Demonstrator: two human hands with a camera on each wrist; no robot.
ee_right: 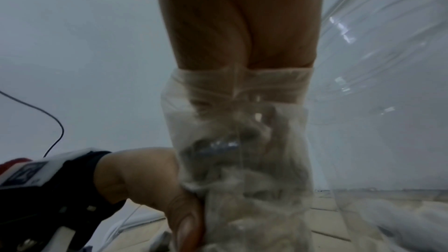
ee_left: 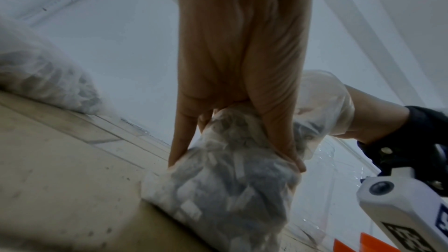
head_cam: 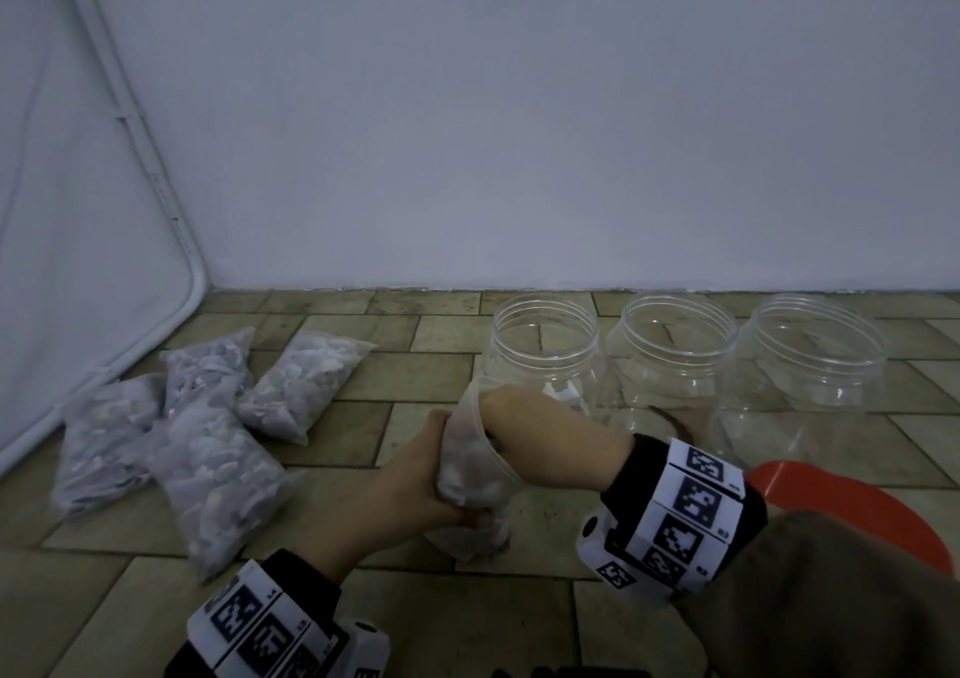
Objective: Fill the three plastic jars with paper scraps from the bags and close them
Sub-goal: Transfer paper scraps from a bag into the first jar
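An opened clear bag of paper scraps [head_cam: 470,475] stands upright on the floor in front of the jars. My left hand [head_cam: 441,475] grips it around the middle, squeezing the plastic [ee_left: 232,189]. My right hand [head_cam: 498,417] is pushed down through the bag's mouth [ee_right: 242,87]; its fingers are hidden among the scraps. Three clear plastic jars stand open in a row by the wall: the left jar [head_cam: 543,355] with a few white scraps [head_cam: 563,394] at its bottom, the middle jar [head_cam: 675,360] and the right jar [head_cam: 810,371], both without scraps.
Several sealed bags of scraps [head_cam: 208,417] lie in a pile on the tiled floor at the left. An orange lid [head_cam: 852,501] lies by my right forearm. A white fabric panel with a tube frame [head_cam: 171,220] leans at the far left, the wall just behind the jars.
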